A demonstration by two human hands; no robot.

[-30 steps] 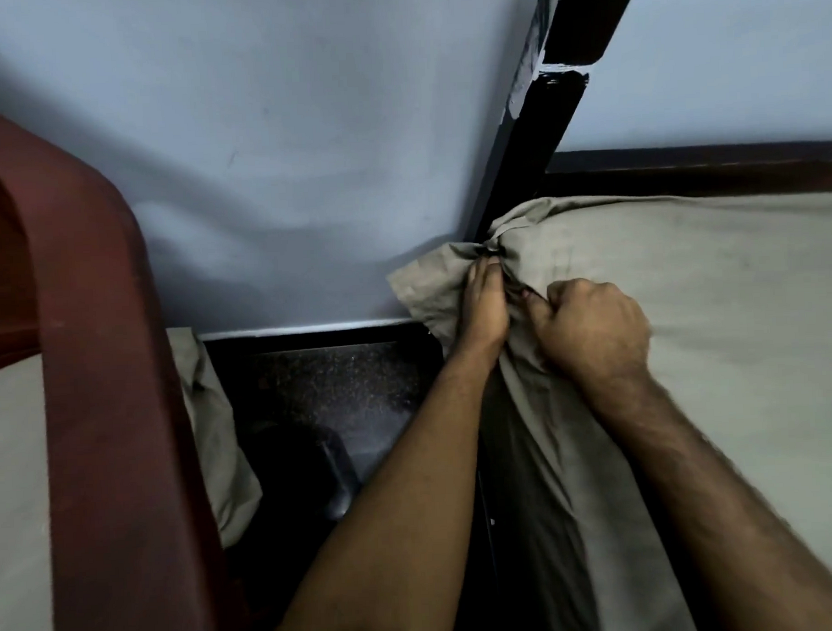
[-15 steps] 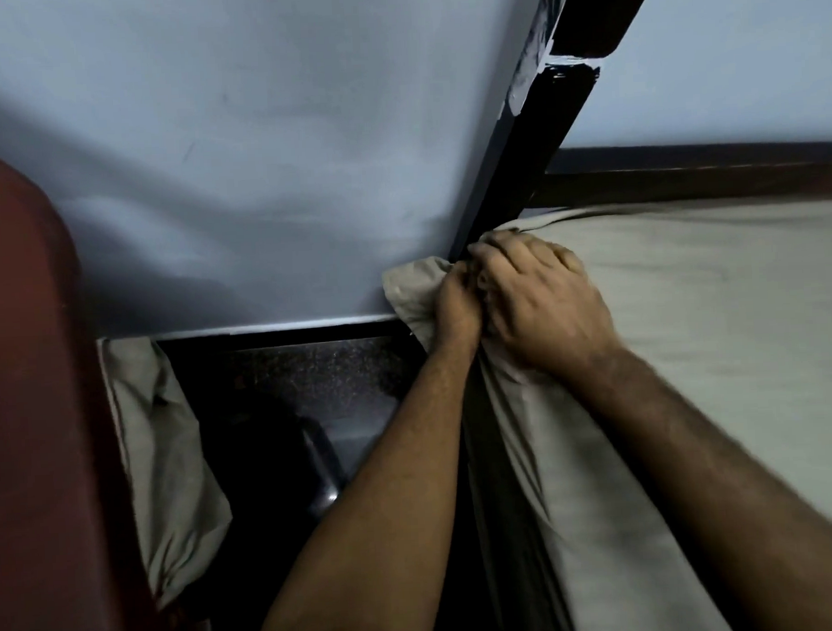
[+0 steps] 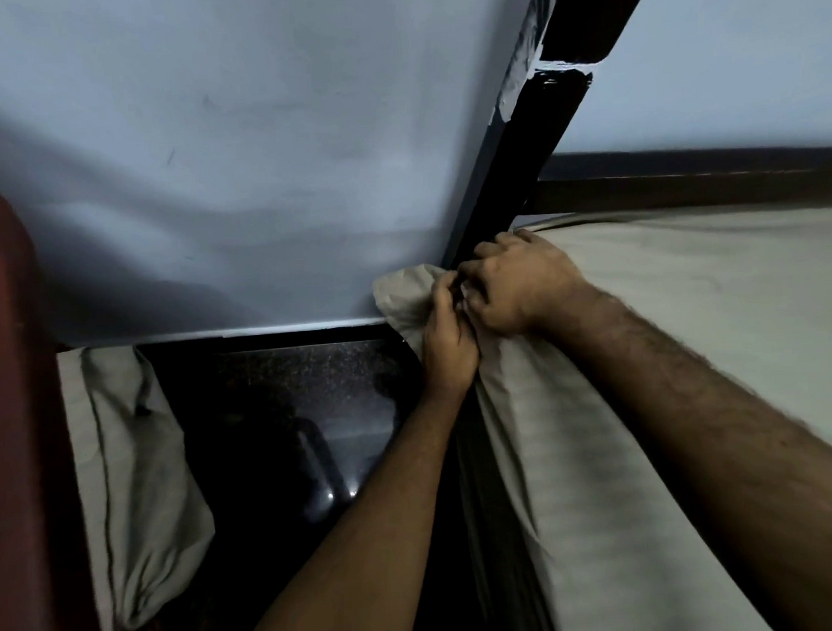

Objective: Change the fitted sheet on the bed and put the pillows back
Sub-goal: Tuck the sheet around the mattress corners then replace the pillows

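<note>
A beige fitted sheet (image 3: 690,313) covers the mattress on the right, and its corner is bunched against the dark bed post (image 3: 531,157). My left hand (image 3: 448,342) pinches the gathered cloth at the mattress corner. My right hand (image 3: 522,282) is closed over the same bunch just above it, knuckles up, touching the left hand. A flap of sheet (image 3: 399,292) sticks out left of the hands. A beige pillow or bundled cloth (image 3: 125,471) lies at the lower left.
A pale blue wall (image 3: 254,155) fills the upper frame. Dark speckled floor (image 3: 303,406) lies between bed and pillow. A reddish-brown chair back (image 3: 18,428) stands along the left edge. A dark headboard rail (image 3: 685,184) runs behind the mattress.
My right hand has moved from the mattress top up onto the sheet corner at the post. The left hand has slid slightly lower on the bunched cloth. The view has shifted right.
</note>
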